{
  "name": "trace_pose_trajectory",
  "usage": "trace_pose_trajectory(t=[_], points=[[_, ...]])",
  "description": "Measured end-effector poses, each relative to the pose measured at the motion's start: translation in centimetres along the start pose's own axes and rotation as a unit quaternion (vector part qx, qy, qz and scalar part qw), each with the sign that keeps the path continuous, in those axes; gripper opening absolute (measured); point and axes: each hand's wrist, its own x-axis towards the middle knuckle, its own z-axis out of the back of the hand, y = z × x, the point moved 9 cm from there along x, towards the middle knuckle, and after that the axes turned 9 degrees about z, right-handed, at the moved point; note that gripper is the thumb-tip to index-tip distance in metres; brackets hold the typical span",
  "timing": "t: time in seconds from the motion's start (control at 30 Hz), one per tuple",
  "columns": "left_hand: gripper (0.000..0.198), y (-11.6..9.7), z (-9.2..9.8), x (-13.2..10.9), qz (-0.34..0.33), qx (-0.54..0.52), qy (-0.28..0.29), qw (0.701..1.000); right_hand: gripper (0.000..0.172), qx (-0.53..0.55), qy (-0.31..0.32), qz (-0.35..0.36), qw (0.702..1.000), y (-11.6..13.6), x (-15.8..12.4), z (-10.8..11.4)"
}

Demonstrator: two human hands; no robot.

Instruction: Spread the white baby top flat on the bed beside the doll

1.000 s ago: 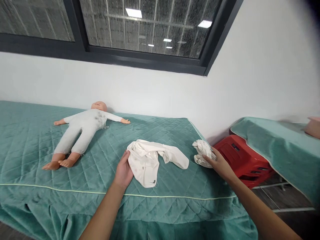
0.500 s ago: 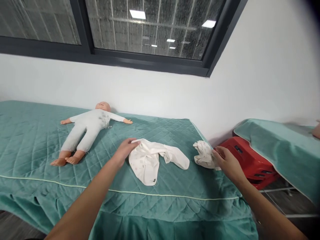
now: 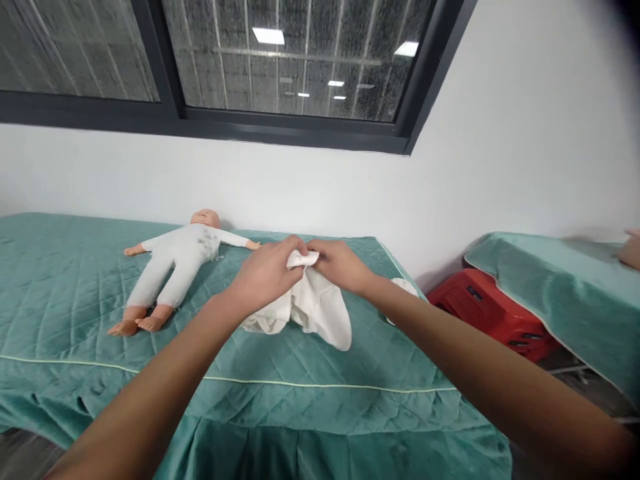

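Both the left hand [image 3: 267, 272] and right hand [image 3: 343, 265] pinch a white garment [image 3: 324, 308] (a doll [image 3: 181, 249] lies near).

a dark-framed window [image 3: 235, 73] sits in a white wall [image 3: 320, 190].

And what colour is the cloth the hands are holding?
The cloth is white, maybe slightly creamy. It shows best in the head view.

White garment [image 3: 324, 308]; green diamond-quilted bedspread [image 3: 65, 300]; red stool [image 3: 483, 310]; dark-grey window frame [image 3: 300, 133].
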Motion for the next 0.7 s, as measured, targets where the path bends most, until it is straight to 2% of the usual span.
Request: trace_pose_trajectory(t=[0.13,0.3,0.4,0.53,0.63,0.7], points=[[0.021,0.8,1.9,-0.3,0.026,0.169,-0.058,0.984,0.022,-0.049,0.000,-0.005,0.999,0.9,0.4,2.4],[0.015,0.5,3.1,-0.8,0.030,0.290,-0.098,0.952,0.020,-0.179,0.005,-0.043,0.983,1.1,-0.2,4.5],[0.018,1.0,4.5,-0.8,0.055,0.312,-0.125,0.940,0.023,-0.254,-0.005,-0.040,0.966,1.1,-0.9,6.2],[0.018,3.8,6.2,-1.0,0.103,0.208,-0.157,0.960,0.023,-0.250,-0.062,-0.045,0.965,0.5,-2.6,8.8],[0.021,6.7,6.3,-1.6,0.156,0.034,-0.150,0.976,0.026,-0.172,-0.121,-0.080,0.974,-0.8,-4.4,10.1],[0.024,7.9,6.1,-2.2,0.180,-0.077,-0.145,0.970,0.026,-0.114,-0.163,-0.123,0.972,-2.0,-5.8,10.7]])
